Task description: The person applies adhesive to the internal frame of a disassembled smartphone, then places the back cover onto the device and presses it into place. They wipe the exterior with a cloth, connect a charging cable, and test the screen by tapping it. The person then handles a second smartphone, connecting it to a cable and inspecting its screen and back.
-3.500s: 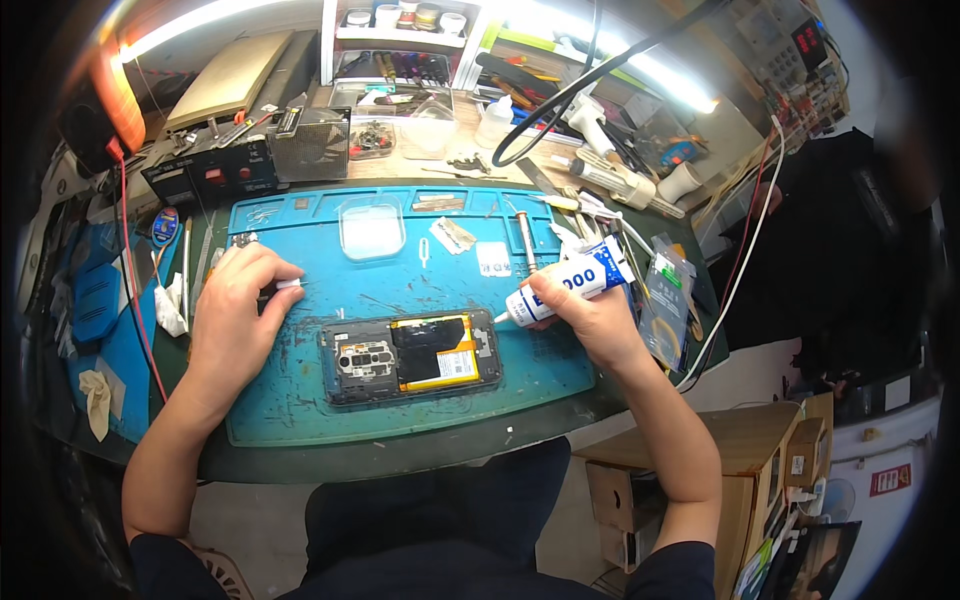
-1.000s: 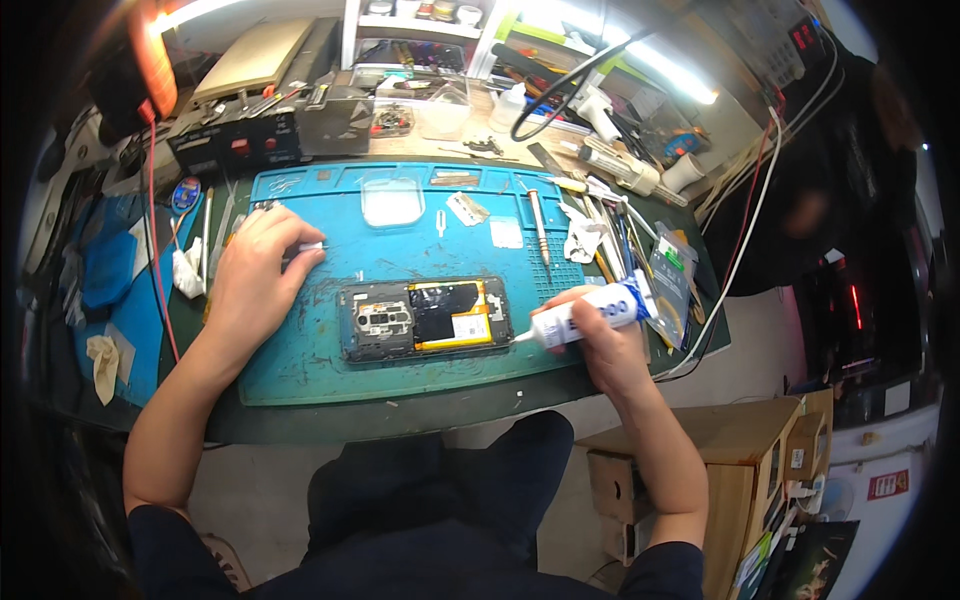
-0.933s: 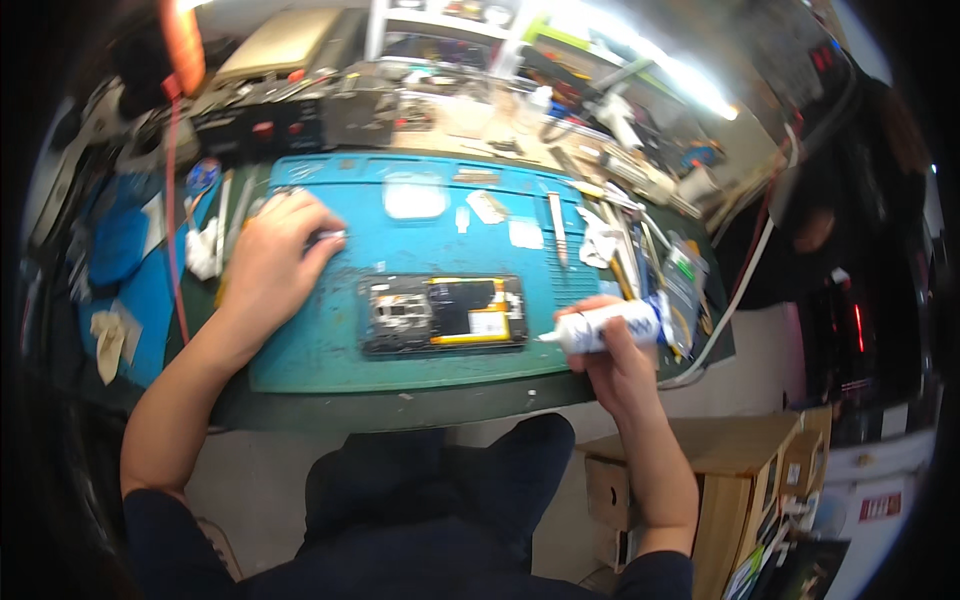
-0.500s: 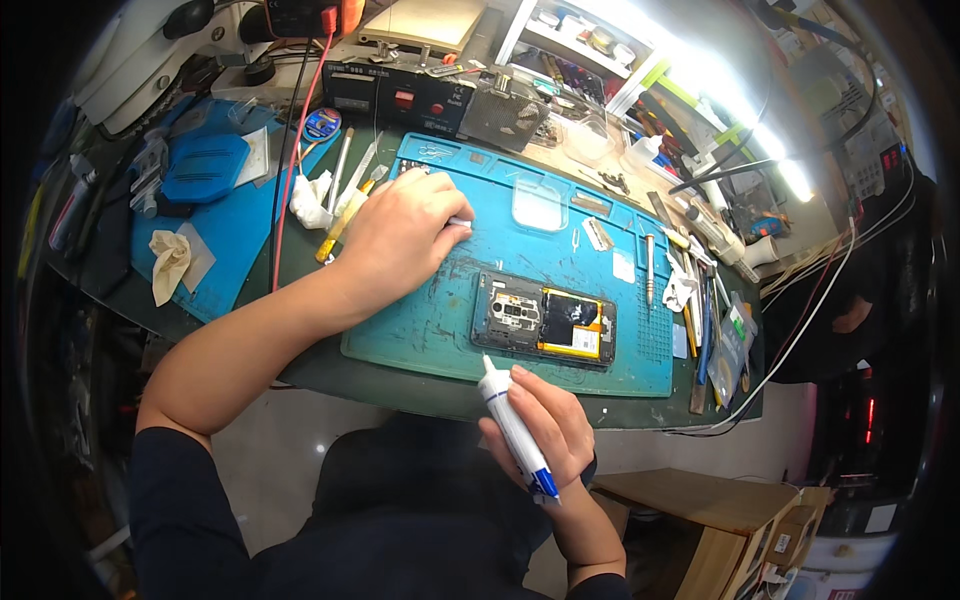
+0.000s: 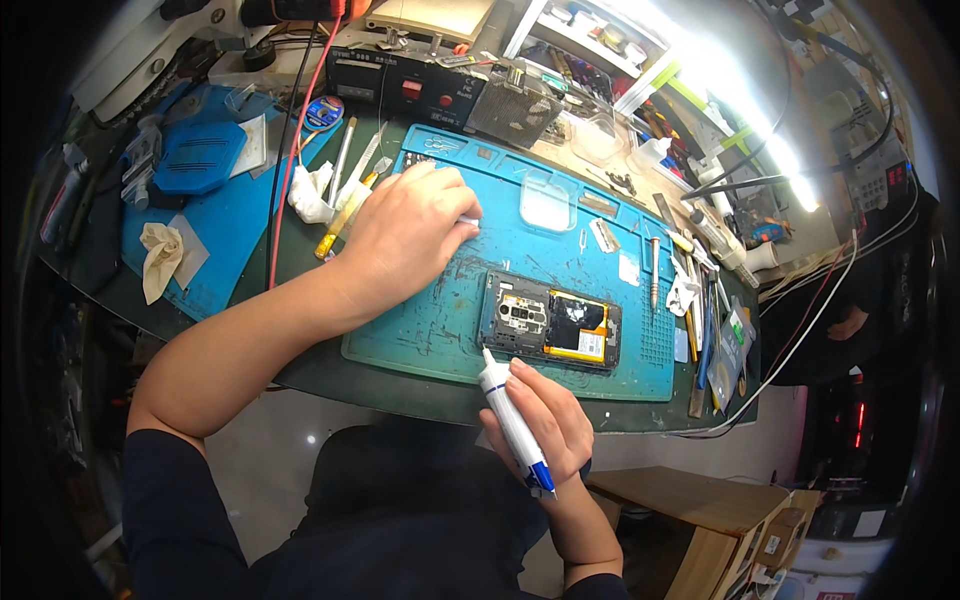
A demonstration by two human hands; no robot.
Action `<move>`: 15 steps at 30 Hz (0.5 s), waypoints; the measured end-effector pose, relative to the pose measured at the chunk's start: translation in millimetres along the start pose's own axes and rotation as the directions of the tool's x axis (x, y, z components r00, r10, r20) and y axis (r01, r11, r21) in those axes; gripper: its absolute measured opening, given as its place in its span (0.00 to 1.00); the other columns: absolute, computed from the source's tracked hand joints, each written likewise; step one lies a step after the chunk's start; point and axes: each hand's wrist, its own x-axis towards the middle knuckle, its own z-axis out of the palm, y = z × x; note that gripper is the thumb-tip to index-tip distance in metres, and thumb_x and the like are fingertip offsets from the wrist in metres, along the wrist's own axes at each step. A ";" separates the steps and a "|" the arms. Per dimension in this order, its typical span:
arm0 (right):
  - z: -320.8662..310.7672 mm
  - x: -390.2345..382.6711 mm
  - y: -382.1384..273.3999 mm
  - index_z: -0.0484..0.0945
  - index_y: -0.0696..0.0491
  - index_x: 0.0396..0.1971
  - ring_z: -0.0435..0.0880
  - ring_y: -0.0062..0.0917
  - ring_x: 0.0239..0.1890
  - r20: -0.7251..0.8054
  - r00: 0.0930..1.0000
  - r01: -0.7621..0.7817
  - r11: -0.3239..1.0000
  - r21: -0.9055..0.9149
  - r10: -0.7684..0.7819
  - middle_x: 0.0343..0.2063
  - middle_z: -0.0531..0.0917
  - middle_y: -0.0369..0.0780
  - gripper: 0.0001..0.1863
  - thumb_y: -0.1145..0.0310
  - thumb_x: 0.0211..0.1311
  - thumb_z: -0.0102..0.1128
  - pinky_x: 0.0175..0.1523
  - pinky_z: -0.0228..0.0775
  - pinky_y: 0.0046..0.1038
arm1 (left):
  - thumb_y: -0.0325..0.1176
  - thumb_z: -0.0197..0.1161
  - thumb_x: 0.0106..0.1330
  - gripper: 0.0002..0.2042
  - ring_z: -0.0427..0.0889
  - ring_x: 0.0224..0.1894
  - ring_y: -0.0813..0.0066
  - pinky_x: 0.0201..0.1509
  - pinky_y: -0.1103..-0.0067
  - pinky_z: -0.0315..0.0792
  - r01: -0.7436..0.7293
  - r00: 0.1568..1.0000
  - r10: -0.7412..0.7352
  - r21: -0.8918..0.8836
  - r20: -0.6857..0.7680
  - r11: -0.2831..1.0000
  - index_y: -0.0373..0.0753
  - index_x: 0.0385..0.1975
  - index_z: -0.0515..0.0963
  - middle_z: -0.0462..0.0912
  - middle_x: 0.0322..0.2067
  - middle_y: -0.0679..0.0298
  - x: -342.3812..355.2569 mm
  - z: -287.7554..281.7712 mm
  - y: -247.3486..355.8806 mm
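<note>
My right hand (image 5: 545, 420) is closed around a white tube with a blue end (image 5: 515, 425). The tube's narrow nozzle points away from me, close to the near left corner of an opened smartphone (image 5: 525, 312). With its back cover off, the phone shows a black and yellow battery and lies flat on the blue work mat (image 5: 430, 335). Farther left, my left hand (image 5: 415, 225) rests over the mat, fingers curled. A small whitish piece (image 5: 468, 220) shows between its thumb and forefinger; most of it is hidden.
A clear plastic box (image 5: 546, 203), a blade (image 5: 603, 236) and a screwdriver (image 5: 655, 272) lie on the mat. Several tools crowd its right side. A black bench unit (image 5: 400, 88) stands behind. Left are a blue pad (image 5: 200, 158) and a crumpled cloth (image 5: 162, 262). A red cable (image 5: 292, 160) crosses the bench.
The view has shifted slightly. The tube's nozzle has come a little nearer to the phone's near left corner. Both hands keep their grip.
</note>
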 end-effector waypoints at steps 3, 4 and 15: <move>-1.0 -0.7 0.5 0.81 0.61 0.42 0.89 0.37 0.38 -0.001 1.000 -0.005 1.000 0.004 0.005 0.40 0.86 0.50 0.17 0.71 0.54 0.74 0.41 0.83 0.30 | 0.30 0.69 0.58 0.05 0.80 0.41 0.63 0.43 0.69 0.73 0.003 1.000 -0.003 -0.004 0.004 1.000 0.40 0.32 0.82 0.81 0.33 0.65 0.2 -0.5 0.2; -1.2 -2.1 1.3 0.81 0.61 0.42 0.89 0.37 0.38 -0.003 1.000 -0.008 1.000 0.004 0.008 0.40 0.86 0.50 0.17 0.71 0.54 0.74 0.41 0.83 0.30 | 0.30 0.69 0.58 0.05 0.80 0.41 0.63 0.43 0.69 0.73 0.001 1.000 -0.001 -0.005 0.004 1.000 0.39 0.32 0.82 0.81 0.33 0.65 0.4 -0.6 0.3; -3.8 -3.2 3.2 0.81 0.61 0.43 0.89 0.36 0.38 -0.011 1.000 -0.012 1.000 0.018 0.012 0.40 0.86 0.50 0.17 0.72 0.54 0.74 0.40 0.84 0.29 | 0.29 0.69 0.59 0.05 0.80 0.41 0.62 0.44 0.69 0.73 0.000 1.000 0.000 -0.013 0.030 1.000 0.38 0.32 0.81 0.82 0.34 0.63 2.0 -2.8 1.5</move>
